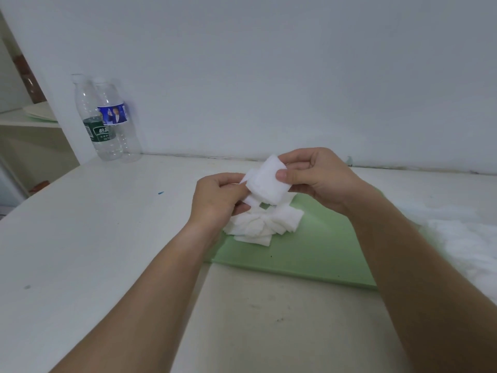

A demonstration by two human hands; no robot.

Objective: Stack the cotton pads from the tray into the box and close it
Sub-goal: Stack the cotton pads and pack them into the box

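Observation:
A stack of white square cotton pads (266, 184) is held in the air between both hands, above the green tray (317, 249). My right hand (317, 179) pinches its right side with thumb on the front. My left hand (217, 197) grips its lower left edge. A loose heap of more cotton pads (261, 224) lies spread on the tray's far left part, just below the held stack. No box shows in this view.
Two clear plastic water bottles (107, 122) stand at the back left against the white wall. A white fluffy mass (462, 238) lies at the right edge beside the tray. A shelf with a plate (37, 111) is at the far left.

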